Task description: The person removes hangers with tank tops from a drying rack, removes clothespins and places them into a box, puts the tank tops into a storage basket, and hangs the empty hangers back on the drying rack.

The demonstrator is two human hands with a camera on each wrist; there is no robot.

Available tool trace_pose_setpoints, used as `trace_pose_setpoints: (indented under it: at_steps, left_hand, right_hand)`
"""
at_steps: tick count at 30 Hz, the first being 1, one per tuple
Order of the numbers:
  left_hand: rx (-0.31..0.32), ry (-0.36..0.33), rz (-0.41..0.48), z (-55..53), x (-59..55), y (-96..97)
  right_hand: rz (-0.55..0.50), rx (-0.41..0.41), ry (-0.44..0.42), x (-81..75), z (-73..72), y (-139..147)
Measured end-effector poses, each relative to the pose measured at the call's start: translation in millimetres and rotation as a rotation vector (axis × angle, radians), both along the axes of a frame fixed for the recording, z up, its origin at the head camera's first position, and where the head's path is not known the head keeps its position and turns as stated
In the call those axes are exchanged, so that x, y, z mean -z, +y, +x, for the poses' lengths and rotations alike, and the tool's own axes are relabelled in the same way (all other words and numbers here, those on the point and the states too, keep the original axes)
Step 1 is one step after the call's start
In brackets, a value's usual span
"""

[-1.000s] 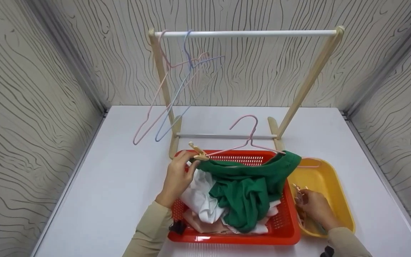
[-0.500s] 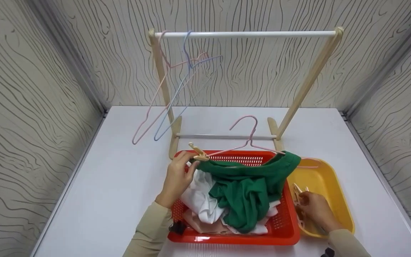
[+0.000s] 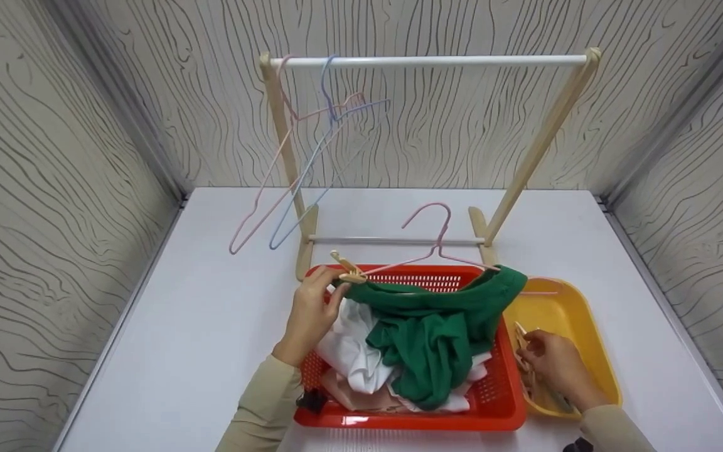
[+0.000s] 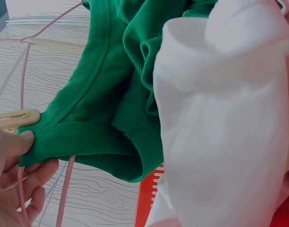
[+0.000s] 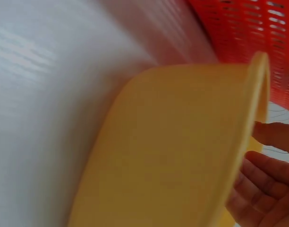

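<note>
A green ribbed top (image 3: 427,333) hangs on a pink hanger (image 3: 440,245) above the red basket, its lower part bunched. My left hand (image 3: 314,307) pinches the top's left shoulder together with the hanger end. A wooden clothespin (image 3: 352,276) sits on that shoulder, close to my thumb; the left wrist view also shows the clothespin (image 4: 17,119) beside the thumb. Down in the yellow basin (image 3: 597,339), my right hand (image 3: 562,367) has bent fingers among several clothespins (image 3: 520,333). Whether they grip one is unclear; the basin rim partly hides the fingertips in the right wrist view.
The red basket (image 3: 412,419) holds white cloth (image 3: 355,358) and pinkish cloth. Behind it stands a wooden rack with a white rail (image 3: 437,61). A pink hanger (image 3: 260,194) and a blue hanger (image 3: 317,150) hang at its left. Patterned walls enclose the white table (image 3: 211,301).
My right hand shifts slightly inside the yellow basin, and the clothespins at its fingertips change position. My left hand keeps hold of the top and hanger.
</note>
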State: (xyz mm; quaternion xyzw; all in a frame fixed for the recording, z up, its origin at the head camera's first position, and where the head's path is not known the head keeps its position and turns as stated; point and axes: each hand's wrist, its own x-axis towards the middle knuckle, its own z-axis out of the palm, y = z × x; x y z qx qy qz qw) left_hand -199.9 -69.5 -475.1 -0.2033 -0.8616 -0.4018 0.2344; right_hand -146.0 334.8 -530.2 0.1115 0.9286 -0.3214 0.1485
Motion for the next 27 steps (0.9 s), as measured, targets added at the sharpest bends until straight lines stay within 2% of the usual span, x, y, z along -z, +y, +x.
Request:
trace_pose_setpoints:
  at_steps: [2, 9, 13, 19, 27]
  left_hand:
    - [-0.001, 0.003, 0.001, 0.3, -0.1, -0.1]
    - [-0.013, 0.006, -0.006, 1.4, -0.5, 0.1]
    - [-0.014, 0.008, -0.008, 1.1, -0.3, 0.4]
    - [-0.003, -0.005, 0.001, 1.3, -0.4, 0.9]
    - [-0.005, -0.006, 0.0, 1.5, -1.0, 1.0]
  right_hand:
    - [0.028, -0.018, 0.031, -4.6, 0.7, -3]
    - [0.121, -0.085, 0.258, -24.2, 8.1, -19]
    - [0.108, -0.098, 0.287, -38.9, 11.3, -28]
    - [0.093, -0.117, 0.288, -60.1, 14.6, -44]
    - [0.067, -0.163, 0.361, -77.2, 14.6, -69]
